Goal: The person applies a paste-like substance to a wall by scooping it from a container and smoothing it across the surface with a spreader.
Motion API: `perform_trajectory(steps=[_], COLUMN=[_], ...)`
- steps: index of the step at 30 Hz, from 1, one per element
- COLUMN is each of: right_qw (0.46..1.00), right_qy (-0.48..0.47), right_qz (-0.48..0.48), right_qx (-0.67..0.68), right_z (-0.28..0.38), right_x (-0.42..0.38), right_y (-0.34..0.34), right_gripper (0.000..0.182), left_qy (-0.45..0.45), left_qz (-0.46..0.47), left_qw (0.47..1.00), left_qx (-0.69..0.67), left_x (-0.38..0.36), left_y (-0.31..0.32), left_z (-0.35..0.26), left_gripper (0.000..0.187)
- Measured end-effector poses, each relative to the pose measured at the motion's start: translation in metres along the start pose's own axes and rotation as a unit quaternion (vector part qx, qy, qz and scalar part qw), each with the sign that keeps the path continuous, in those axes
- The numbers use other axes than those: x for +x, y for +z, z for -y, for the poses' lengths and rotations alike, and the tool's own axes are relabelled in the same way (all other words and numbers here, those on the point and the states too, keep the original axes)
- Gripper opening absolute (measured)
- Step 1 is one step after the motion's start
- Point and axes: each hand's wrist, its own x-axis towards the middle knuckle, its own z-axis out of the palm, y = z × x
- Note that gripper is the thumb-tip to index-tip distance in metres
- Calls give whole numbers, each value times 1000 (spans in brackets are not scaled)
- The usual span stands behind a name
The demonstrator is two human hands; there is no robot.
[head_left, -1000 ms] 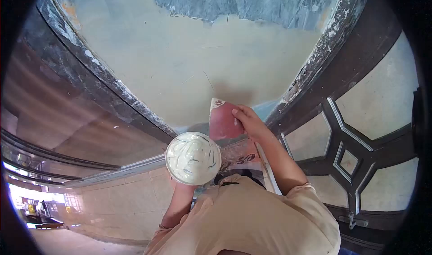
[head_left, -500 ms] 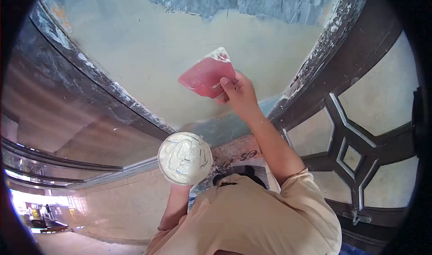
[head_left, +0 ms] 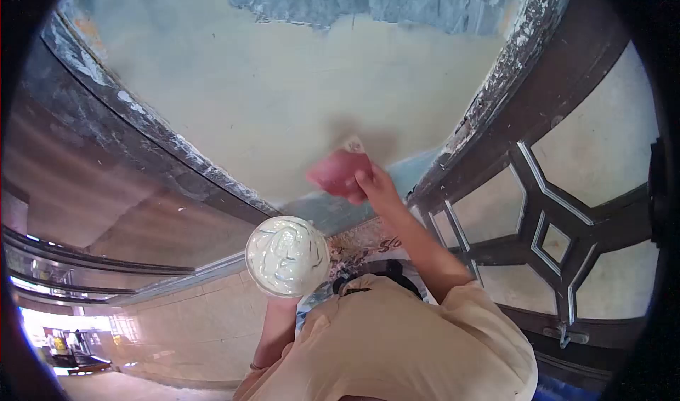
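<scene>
My right hand (head_left: 379, 188) pinches a red putty spreader (head_left: 341, 172), thumb on its near face. White filler smears its upper corner (head_left: 353, 145). The spreader is blurred and held in front of the lower part of the wall (head_left: 283, 96), casting a shadow there. Lower down and to the left, a round tub of creamy white putty (head_left: 287, 256) rests on my left hand (head_left: 283, 302), which holds it from below. Most of that hand's fingers are hidden beneath the tub. The wall is coated in smooth beige below and rough blue-grey above.
Dark frames with paint-spattered edges border the wall, the right one (head_left: 489, 82) beside a panelled door (head_left: 545, 238) with a latch. A tiled wall (head_left: 198, 323) runs along the lower left. Printed sheeting (head_left: 354, 249) lies below the wall.
My right hand has brought the spreader down and slightly right, away from the middle of the wall towards its lower edge. The putty tub has shifted slightly down and left in view.
</scene>
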Motion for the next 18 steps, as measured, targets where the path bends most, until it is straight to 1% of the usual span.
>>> perform_trajectory(steps=[2, 3, 5, 6, 8, 10, 12, 13, 15, 16, 17, 18], right_qw=[997, 997, 989, 983, 984, 988, 978, 979, 988, 988, 981, 956], right_qy=[-74, -73, -117, -115, -78, -13, 100, 97, 73, 73, 33, -8], right_qz=[28, 25, -27, -64, -136, -151, -167, -162, -120, -116, -50, 16], right_qx=[-14, -13, -83, -128, -86, -41, -71, -74, -72, -74, -186, -292], right_z=[51, 60, 71, 52, 9, -39, -65, -66, -64, -52, -39, -18], right_x=[13, 22, 34, 39, 33, 19, -7, -16, -30, -26, -17, -9], right_y=[25, 29, 31, 19, -9, -54, -86, -90, -94, -88, -80, -66], right_gripper=[34, 34, 32, 30, 29, 32, 31, 31, 27, 27, 25, 22], left_qy=[7, 4, -19, -20, -11, -3, 3, 8, 15, 18, 19, 19], left_qz=[-15, -15, 92, 93, 37, 34, 23, 23, 19, 17, 14, 12], left_qw=[1000, 1000, 993, 993, 998, 998, 998, 998, 998, 998, 998, 998], left_qx=[-13, -12, -74, -73, -49, -54, -56, -57, -60, -60, -60, -58], left_x=[0, 0, 3, 3, 5, 5, -1, 1, 1, 1, 1, 1], left_y=[-14, -3, 30, 28, 21, 20, 18, 19, 20, 21, 22, 23], left_z=[3, 4, 6, 7, 9, 12, 13, 13, 16, 18, 19, 20], left_gripper=[61, 61, 58, 58, 59, 59, 59, 59, 59, 59, 59, 58])
